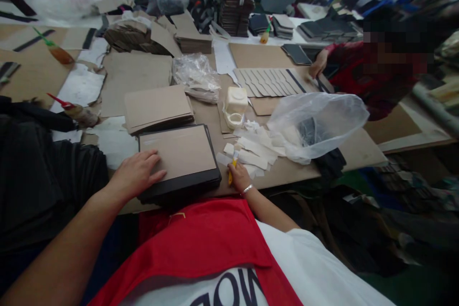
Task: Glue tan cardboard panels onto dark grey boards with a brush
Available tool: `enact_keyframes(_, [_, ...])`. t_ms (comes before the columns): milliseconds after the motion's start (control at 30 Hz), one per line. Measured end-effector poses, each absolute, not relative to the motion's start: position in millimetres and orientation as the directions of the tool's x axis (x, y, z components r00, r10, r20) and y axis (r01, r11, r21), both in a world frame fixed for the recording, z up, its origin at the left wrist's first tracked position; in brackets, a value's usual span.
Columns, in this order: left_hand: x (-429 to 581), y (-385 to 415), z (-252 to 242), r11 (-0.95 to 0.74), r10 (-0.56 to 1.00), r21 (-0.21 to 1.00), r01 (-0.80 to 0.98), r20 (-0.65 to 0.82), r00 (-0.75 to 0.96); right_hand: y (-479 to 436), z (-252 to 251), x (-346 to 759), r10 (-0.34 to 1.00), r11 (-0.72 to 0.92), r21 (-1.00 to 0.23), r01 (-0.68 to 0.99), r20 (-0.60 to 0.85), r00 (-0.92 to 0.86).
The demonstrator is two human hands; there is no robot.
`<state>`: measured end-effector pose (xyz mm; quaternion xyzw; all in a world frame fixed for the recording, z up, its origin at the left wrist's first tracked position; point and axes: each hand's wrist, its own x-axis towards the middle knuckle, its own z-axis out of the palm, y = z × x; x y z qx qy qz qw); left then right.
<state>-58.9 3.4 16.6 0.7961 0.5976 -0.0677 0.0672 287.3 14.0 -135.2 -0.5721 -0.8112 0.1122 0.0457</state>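
Observation:
My left hand (pixel 141 172) lies flat with its fingers stretched over the left side of a tan board (pixel 179 150). That board tops a stack with black-edged pieces (pixel 190 181) under it, close to the table's front edge. My right hand (pixel 239 177) is closed around a slim yellow tool with a pale tip (pixel 234 158); its exact kind cannot be made out. Beside this hand, loose white paper strips (pixel 256 150) are scattered on the table. Behind the black-edged stack sits a pile of plain tan boards (pixel 158 107).
A cream plastic container (pixel 235 103) stands behind the strips. Right of it sits a clear plastic bag (pixel 322 119) with dark pieces inside. Glue bottles (pixel 81 114) and dark fabric (pixel 46 181) are at left. Across the table, a co-worker's hand (pixel 318 64) is near overlapped boards (pixel 268 82).

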Motion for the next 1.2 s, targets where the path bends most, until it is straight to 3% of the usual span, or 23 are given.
enact_keyframes(433, [-62, 8, 20, -0.272, 0.926, 0.106, 0.956, -0.241, 0.29, 24, -156, 297, 0.976, 0.215, -0.268, 0.939, 0.015, -0.219])
enact_keyframes(500, [-62, 6, 23, -0.243, 0.941, 0.126, 0.962, -0.21, 0.265, 22, -150, 297, 0.977, 0.212, -0.278, 0.937, 0.022, -0.214])
enact_keyframes(567, [-56, 4, 29, -0.194, 0.974, 0.172, 0.966, -0.083, 0.21, 22, -133, 299, 0.973, 0.226, -0.315, 0.922, 0.114, -0.2])
enact_keyframes(633, [-41, 2, 37, -0.174, 0.985, 0.308, 0.936, 0.074, 0.159, 24, -105, 301, 0.937, 0.286, -0.377, 0.881, 0.303, -0.175])
enact_keyframes(700, [-18, 4, 44, -0.169, 0.985, 0.549, 0.818, 0.123, 0.121, 25, -69, 297, 0.851, 0.407, -0.42, 0.811, 0.498, -0.169])
enact_keyframes(767, [8, 8, 48, -0.082, 0.994, 0.803, 0.59, 0.025, 0.104, 25, -33, 287, 0.762, 0.543, -0.411, 0.732, 0.607, -0.225])
enact_keyframes(833, [29, 14, 49, 0.06, 0.984, 0.938, 0.342, -0.113, 0.137, 23, -4, 272, 0.698, 0.647, -0.389, 0.656, 0.648, -0.304])
enact_keyframes(900, [39, 18, 49, 0.146, 0.969, 0.973, 0.178, -0.177, 0.171, 22, 15, 256, 0.672, 0.706, -0.395, 0.588, 0.636, -0.379])
enact_keyframes(967, [38, 17, 50, 0.123, 0.974, 0.986, 0.114, -0.142, 0.175, 24, 26, 240, 0.678, 0.728, -0.462, 0.507, 0.599, -0.427])
enact_keyframes(1100, [14, 3, 59, -0.051, 0.984, 0.973, 0.224, 0.01, 0.179, 37, 34, 212, 0.687, 0.702, -0.631, 0.329, 0.479, -0.546])
enact_keyframes(1200, [-14, -1, 62, -0.084, 0.992, 0.946, 0.314, 0.049, 0.117, 49, 33, 196, 0.685, 0.656, -0.682, 0.324, 0.356, -0.636])
